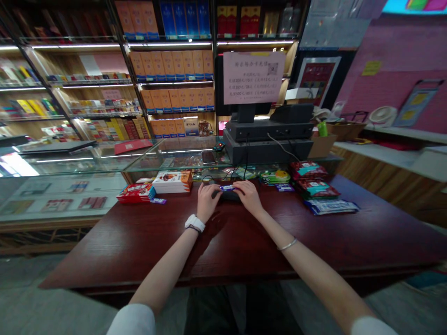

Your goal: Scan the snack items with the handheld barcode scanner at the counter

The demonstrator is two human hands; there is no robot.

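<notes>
A small purple-wrapped snack bar (226, 188) is stretched between my hands at the far part of the dark red table (223, 251). My left hand (207, 202) pinches its left end, and my right hand (247, 195) pinches its right end. Right below the bar is a low black device (230, 196), partly covered by my fingers; its kind I cannot make out. Cables run behind it. Another purple bar (159, 201) lies left of my hands, and a similar purple packet (284, 187) lies to the right.
Left of my hands are red boxes (136, 191) and a white-orange box (172, 181). On the right are stacked red-brown snack bags (317, 187), blue-white packs (331, 206) and a green packet (275, 177). Behind stand a glass counter (174, 156) and a black register (268, 144).
</notes>
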